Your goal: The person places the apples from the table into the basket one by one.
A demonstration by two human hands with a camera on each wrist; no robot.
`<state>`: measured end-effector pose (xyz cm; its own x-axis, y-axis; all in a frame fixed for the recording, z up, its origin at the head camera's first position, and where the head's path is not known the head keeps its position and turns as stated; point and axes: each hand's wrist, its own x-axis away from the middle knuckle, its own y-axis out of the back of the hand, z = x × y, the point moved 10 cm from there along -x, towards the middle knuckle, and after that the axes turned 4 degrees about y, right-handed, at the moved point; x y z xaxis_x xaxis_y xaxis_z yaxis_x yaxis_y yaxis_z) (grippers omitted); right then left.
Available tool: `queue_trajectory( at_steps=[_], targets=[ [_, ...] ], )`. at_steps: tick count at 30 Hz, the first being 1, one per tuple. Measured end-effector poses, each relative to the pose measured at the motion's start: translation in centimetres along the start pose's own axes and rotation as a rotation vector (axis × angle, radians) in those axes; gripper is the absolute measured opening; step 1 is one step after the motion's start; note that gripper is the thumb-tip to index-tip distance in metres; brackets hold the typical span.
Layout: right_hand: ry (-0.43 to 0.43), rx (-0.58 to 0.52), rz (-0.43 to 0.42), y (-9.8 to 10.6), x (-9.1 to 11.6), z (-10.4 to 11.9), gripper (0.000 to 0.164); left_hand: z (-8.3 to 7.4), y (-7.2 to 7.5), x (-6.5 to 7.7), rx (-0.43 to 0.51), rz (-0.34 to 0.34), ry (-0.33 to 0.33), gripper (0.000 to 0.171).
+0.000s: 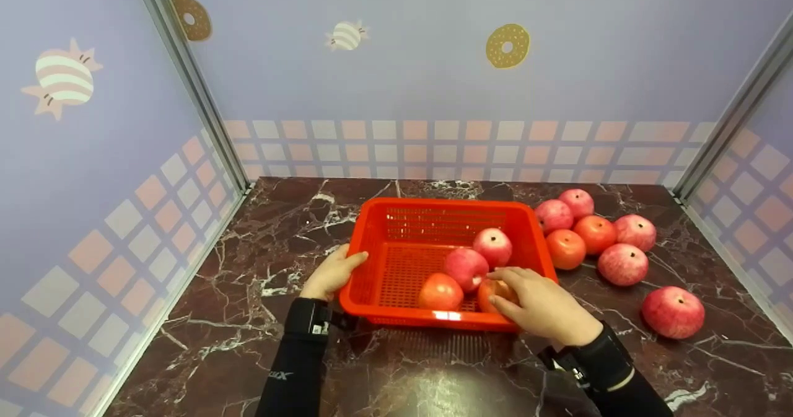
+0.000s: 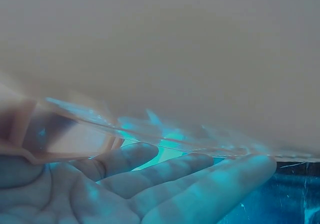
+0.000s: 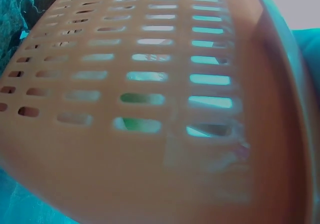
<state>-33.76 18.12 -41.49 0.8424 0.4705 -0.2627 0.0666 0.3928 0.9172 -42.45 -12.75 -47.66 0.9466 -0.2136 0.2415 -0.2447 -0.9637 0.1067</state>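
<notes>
A red plastic basket (image 1: 409, 205) with slotted walls stands on the dark marbled tabletop. My left hand (image 1: 329, 274) grips its left side, thumb over the rim; in the left wrist view the left fingers (image 2: 210, 189) lie along the outer wall. Inside sit two pink-red apples, one at the front (image 1: 464, 268) and one behind (image 1: 493, 246), and an orange-red round fruit (image 1: 441, 292) resembling a tomato. My right hand (image 1: 545, 302) reaches over the front right corner and holds another orange-red fruit (image 1: 489, 293), partly hidden by the fingers. The basket's slotted wall (image 3: 100, 149) fills the right wrist view.
Right of the basket lie several pink-red apples (image 1: 623, 264) and two orange-red fruits (image 1: 565, 249) in a cluster. A single apple (image 1: 673, 312) lies nearer, at the right. Patterned panels (image 1: 433, 95) enclose the back and sides of the tabletop (image 1: 235, 318).
</notes>
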Motion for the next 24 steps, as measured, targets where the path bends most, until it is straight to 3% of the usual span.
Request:
queue_trajectory(
  at_steps=[10, 24],
  targets=[
    [0.007, 0.001, -0.015, 0.7, 0.2, 0.2, 0.036, -0.1, 0.1, 0.1, -0.009, -0.005, 0.000, 0.041],
    [-0.056, 0.020, -0.007, 1.8, 0.6, -0.4, 0.037, 0.0, 0.1, -0.1, 0.007, -0.030, 0.008, 0.038]
  ],
)
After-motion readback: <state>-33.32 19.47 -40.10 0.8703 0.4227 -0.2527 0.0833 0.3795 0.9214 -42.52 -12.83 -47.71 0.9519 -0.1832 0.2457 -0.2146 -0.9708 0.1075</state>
